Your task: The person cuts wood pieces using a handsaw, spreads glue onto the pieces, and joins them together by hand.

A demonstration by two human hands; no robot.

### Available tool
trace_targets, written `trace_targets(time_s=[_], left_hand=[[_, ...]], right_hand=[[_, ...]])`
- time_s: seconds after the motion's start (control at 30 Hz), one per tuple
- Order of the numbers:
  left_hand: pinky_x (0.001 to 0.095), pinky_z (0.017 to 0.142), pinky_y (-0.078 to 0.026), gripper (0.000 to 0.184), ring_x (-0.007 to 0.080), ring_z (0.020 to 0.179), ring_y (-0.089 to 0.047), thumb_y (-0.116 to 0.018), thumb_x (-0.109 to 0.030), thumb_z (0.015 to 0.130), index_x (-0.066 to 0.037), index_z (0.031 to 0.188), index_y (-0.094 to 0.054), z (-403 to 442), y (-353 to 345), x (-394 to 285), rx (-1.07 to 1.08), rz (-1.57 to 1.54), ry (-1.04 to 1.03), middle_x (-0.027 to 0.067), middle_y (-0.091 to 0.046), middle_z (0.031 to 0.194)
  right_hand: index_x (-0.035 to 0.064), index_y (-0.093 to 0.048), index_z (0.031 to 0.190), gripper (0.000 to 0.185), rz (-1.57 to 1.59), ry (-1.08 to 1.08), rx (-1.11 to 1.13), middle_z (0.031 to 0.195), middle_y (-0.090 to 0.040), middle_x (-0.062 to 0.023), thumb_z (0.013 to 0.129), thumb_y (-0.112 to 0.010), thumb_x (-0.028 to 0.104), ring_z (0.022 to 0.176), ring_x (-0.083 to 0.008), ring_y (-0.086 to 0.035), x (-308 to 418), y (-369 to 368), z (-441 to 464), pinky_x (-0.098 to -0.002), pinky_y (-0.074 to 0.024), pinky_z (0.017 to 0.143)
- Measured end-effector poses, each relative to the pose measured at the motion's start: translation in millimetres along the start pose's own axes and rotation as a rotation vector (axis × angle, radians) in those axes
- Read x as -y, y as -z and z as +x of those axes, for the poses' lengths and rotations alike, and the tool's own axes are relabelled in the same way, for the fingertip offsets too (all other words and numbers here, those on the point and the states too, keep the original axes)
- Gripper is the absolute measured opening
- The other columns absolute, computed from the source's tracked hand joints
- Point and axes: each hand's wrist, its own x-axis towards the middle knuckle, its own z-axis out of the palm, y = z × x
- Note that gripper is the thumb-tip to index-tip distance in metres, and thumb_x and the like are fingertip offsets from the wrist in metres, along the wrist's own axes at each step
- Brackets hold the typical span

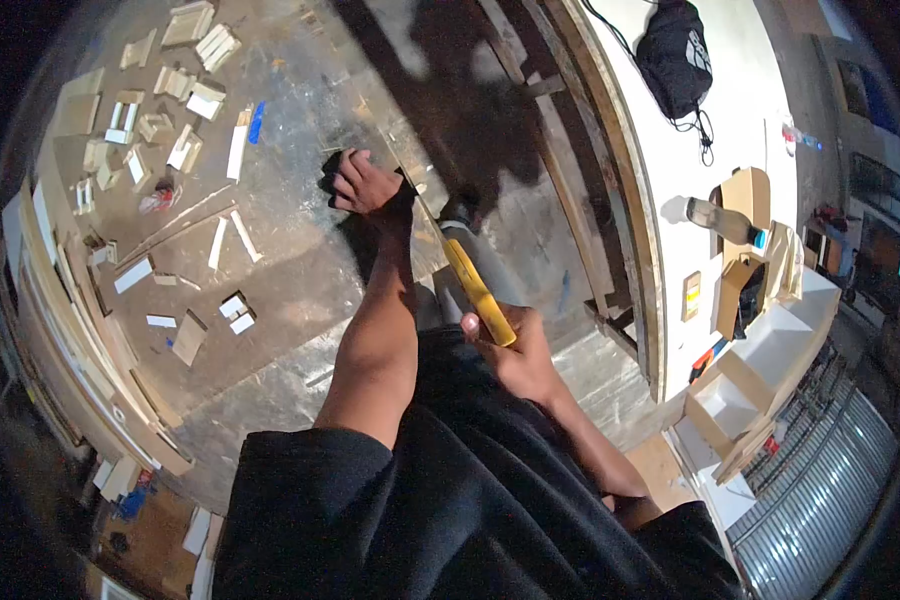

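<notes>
In my right hand [520, 355] is a yellow-handled tool [482, 295], gripped with the thumb along its near end. A thin strip like a blade seen edge-on [422, 208] runs from the tool's far end, past my left wrist. My left hand [367, 188] is stretched forward over the floor with its fingers curled in. Whatever those fingers hold, if anything, is hidden. A dark band or shadow lies at the left wrist. Beneath my arms, part of my leg and a dark shoe [460, 212] show.
Several small wooden pieces [180, 85] and strips [218, 243] lie on the floor [300, 80] to the left, beside stacked boards [90, 340]. On the right, a white-topped table [660, 190] carries a black bag [675, 60], a bottle [720, 222] and wooden box pieces [770, 340].
</notes>
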Motion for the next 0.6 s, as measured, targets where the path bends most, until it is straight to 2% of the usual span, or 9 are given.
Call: trace_targets(time_s=[0.03, 0.07, 0.13, 0.23, 0.3, 0.37, 0.43, 0.5, 0.6], left_hand=[[0.0479, 0.098, -0.034, 0.048, 0.0275, 0.12, -0.05, -0.072, -0.011, 0.067, -0.019, 0.113, -0.059, 3, 2, -3, 0.018, -0.023, 0.002, -0.0006, -0.057, 0.13], [0.0478, 0.098, -0.033, 0.047, 0.0278, 0.121, -0.05, -0.072, -0.011, 0.068, -0.019, 0.113, -0.059, 2, -7, -1, -0.048, -0.075, -0.012, -0.0003, -0.057, 0.131], [0.0475, 0.097, -0.033, 0.046, 0.0276, 0.121, -0.05, -0.072, -0.012, 0.068, -0.019, 0.112, -0.06, 13, -3, -9, -0.05, -0.075, -0.013, -0.0005, -0.057, 0.131], [0.0463, 0.094, -0.034, 0.045, 0.027, 0.119, -0.051, -0.072, -0.013, 0.069, -0.018, 0.112, -0.06, 0, -6, 1, -0.073, 0.006, -0.052, -0.0013, -0.057, 0.13], [0.0463, 0.093, -0.036, 0.046, 0.0272, 0.116, -0.052, -0.071, -0.012, 0.069, -0.018, 0.113, -0.059, 4, -8, -2, -0.126, -0.009, -0.038, -0.0018, -0.057, 0.129], [0.0461, 0.092, -0.036, 0.046, 0.0271, 0.116, -0.052, -0.069, -0.009, 0.069, -0.018, 0.113, -0.058, 6, -1, -4, -0.081, -0.006, -0.029, -0.0022, -0.057, 0.128], [0.0458, 0.092, -0.036, 0.046, 0.0269, 0.116, -0.052, -0.07, -0.01, 0.069, -0.019, 0.113, -0.059, 3, -1, -2, -0.057, 0.007, -0.055, -0.0026, -0.057, 0.129], [0.0457, 0.093, -0.036, 0.046, 0.0271, 0.117, -0.052, -0.069, -0.01, 0.069, -0.019, 0.113, -0.059, 1, -2, 0, -0.065, 0.008, -0.063, -0.0023, -0.057, 0.129], [0.0462, 0.093, -0.035, 0.046, 0.0275, 0.118, -0.051, -0.069, -0.01, 0.069, -0.019, 0.113, -0.059, 9, -3, -6, -0.055, 0.0, -0.036, -0.0016, -0.056, 0.13]], right_hand=[[-0.0024, -0.067, 0.089, 0.044, 0.004, 0.001, -0.012, 0.071, -0.056, 0.0021, 0.099, -0.071, 0.04, 0.068, -0.0077, -0.046, -2, -1, -8, -0.0295, -0.0375, 0.058], [-0.0025, -0.066, 0.088, 0.045, 0.024, 0.118, -0.061, 0.071, -0.056, 0.0011, 0.099, -0.072, 0.041, 0.069, -0.0085, -0.048, -5, -3, -13, -0.0301, -0.039, 0.059], [-0.0033, -0.065, 0.09, 0.047, 0.015, 0.118, -0.033, 0.073, -0.056, -0.0014, 0.098, -0.073, 0.042, 0.074, -0.0105, -0.051, 0, 2, -8, -0.0315, -0.043, 0.064], [-0.0032, -0.064, 0.089, 0.046, -0.022, -0.034, -0.114, 0.073, -0.057, -0.0011, 0.099, -0.071, 0.041, 0.074, -0.0104, -0.05, 6, -5, 6, -0.0323, -0.043, 0.065], [-0.002, -0.063, 0.084, 0.046, -0.067, -0.008, -0.063, 0.07, -0.056, -0.0007, 0.099, -0.07, 0.041, 0.07, -0.01, -0.048, -15, 0, 8, -0.0323, -0.0413, 0.062], [-0.0006, -0.063, 0.08, 0.046, -0.028, 0.063, -0.033, 0.068, -0.054, 0.0006, 0.099, -0.07, 0.04, 0.067, -0.0092, -0.046, -19, 1, 4, -0.0313, -0.039, 0.059], [-0.0002, -0.063, 0.08, 0.044, -0.001, 0.033, -0.014, 0.067, -0.053, 0.0017, 0.099, -0.071, 0.039, 0.067, -0.0084, -0.046, -7, 0, 6, -0.0298, -0.0378, 0.059], [-0.0034, -0.061, 0.084, 0.044, -0.055, 0.003, 0.007, 0.068, -0.054, -0.005, 0.102, -0.067, 0.037, 0.068, -0.0106, -0.044, 2, -3, 5, -0.0368, -0.0396, 0.058], [-0.0036, -0.06, 0.084, 0.044, 0.031, 0.039, -0.021, 0.068, -0.053, -0.0031, 0.102, -0.067, 0.035, 0.068, -0.0103, -0.042, -10, 2, -1, -0.0359, -0.0392, 0.058]])
